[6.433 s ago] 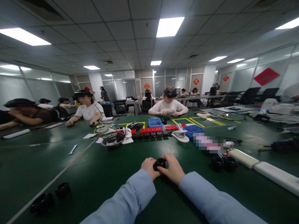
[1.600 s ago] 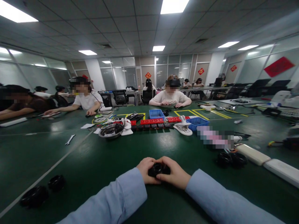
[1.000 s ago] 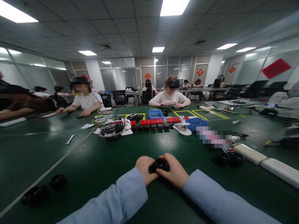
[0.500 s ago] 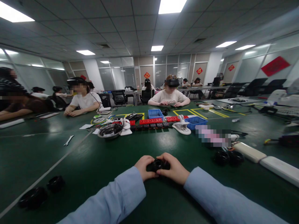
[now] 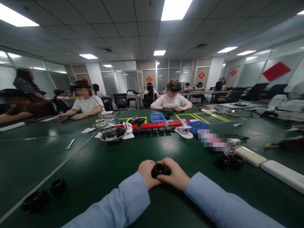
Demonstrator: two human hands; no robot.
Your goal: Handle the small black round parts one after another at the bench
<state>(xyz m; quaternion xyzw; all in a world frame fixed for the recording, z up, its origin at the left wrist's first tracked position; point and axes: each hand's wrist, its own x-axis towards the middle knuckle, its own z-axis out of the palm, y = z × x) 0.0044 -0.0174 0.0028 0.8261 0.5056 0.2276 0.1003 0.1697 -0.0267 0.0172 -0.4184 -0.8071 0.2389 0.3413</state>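
Observation:
Low over the near middle of the green table point(image 5: 114, 164), my left hand point(image 5: 146, 171) and my right hand point(image 5: 175, 175) meet around a glossy black round part with a hollow centre point(image 5: 157, 171). Its ring faces up towards me. My left fingers wrap its left side and are partly hidden behind it. My right thumb presses its front edge while the right fingers curl over its far right side, where more black shows. Similar black round parts lie at the left, a single one point(image 5: 58, 187) and a larger dark cluster point(image 5: 35, 200). Two more black round parts point(image 5: 230, 161) sit at the right.
A red and black power strip row point(image 5: 155, 126) crosses the table ahead, between a metal bowl of cables point(image 5: 112, 135) and a white clamp stand point(image 5: 184, 130). Blue trays point(image 5: 199, 126) stand behind. A wrench point(image 5: 70, 144) lies left, white bars point(image 5: 283, 173) right. Co-workers sit opposite.
The black round part has shifted slightly left and turned in my hands, with its ring now more over the left hand. My view has tilted up a little.

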